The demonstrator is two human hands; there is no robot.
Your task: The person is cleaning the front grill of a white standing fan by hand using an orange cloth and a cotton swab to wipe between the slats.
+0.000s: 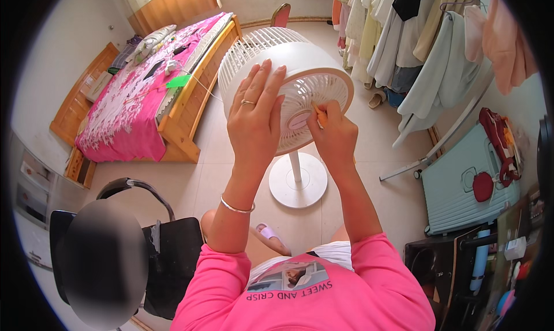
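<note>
White fan [323, 54] on its stand, both of the person's hands at its head.
From where I stand, the fan is directly before the person, its head tilted on a post above a round white base [298, 199] on the tiled floor. The left hand [257, 109] lies flat on the casing, fingers extended, gripping nothing. The right hand [334, 132] is at the round grille [300, 97], fingers closed on a small orange item [320, 116]; its kind I cannot tell, as the fingers partly cover it. A wooden bed [184, 140] with a pink cover [141, 132] is to the person's left, a black chair [176, 267] nearer. To the right, clothes [435, 71] hang above a pale green suitcase [456, 186].
</note>
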